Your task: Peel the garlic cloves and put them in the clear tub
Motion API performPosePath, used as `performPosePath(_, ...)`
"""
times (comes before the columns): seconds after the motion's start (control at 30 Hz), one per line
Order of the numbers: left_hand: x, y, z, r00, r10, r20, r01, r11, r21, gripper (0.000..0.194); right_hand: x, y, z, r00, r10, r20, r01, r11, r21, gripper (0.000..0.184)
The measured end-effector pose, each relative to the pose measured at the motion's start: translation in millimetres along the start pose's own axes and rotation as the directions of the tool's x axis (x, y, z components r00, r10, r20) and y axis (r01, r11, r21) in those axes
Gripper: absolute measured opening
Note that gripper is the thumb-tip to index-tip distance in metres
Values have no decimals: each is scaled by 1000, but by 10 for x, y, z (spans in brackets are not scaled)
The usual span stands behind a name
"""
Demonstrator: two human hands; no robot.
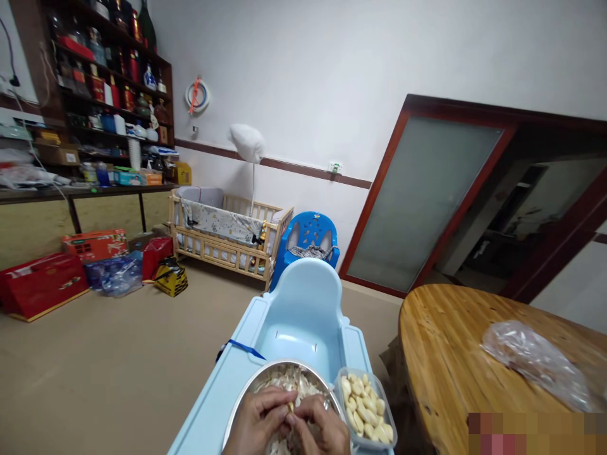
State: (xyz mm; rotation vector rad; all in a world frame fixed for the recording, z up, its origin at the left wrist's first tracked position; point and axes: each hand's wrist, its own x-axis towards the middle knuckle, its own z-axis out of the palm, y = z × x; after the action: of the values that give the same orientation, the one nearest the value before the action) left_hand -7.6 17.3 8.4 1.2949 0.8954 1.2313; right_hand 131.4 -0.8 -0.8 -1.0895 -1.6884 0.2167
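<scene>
Upper left of the frame, dark wooden shelves (pixel 114 82) packed with bottles and boxes; below them, red gift boxes (pixel 42 284) on the floor. At centre, a wooden crib (pixel 222 237) just beside a blue plastic chair (pixel 308 237). Lower centre, a pale blue high chair (pixel 303 316). At right, a frosted glass door (pixel 422 202) in a red-brown frame; lower right, a round wooden table (pixel 446 354) under a crumpled clear plastic bag (pixel 533 363).

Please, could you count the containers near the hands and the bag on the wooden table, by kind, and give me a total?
Steel bowl: 1
Clear plastic box: 1
Clear plastic bag: 1
Total: 3
</scene>
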Motion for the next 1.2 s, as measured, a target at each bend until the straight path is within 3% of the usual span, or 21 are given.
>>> performPosePath(0.2,-7,25,-12,998,-34,53,36,999,-22,39,-13,-103,-24,1000,8,30,-7,999,-45,19)
performPosePath(0.4,-51,111,-44,997,-66,37,66,998,3,35,-19,-232,-18,995,95,2,-95,992,-79,13)
performPosePath(0.57,-61,79,-55,994,-110,9,110,994,16,35,-21,-220,-45,995,90,42,-88,995,-57,14)
performPosePath(0.77,-45,105,-20,997,-62,40,62,998,3,33,-39,-175,-23,995,96,16,-96,995,-26,15)
performPosePath(0.87,-41,111,-7,995,-95,31,96,995,-18,36,-40,-138,-14,998,62,29,-62,998,-1,16)
performPosePath(1.03,-39,110,-10,999,-43,16,43,999,3,32,-24,-96,-7,997,-47,55,47,999,6,18)
performPosePath(1.2,-41,22,18,997,-78,1,78,993,-90,34,17,-63,25,984,-179,10,179,982,-63,24)
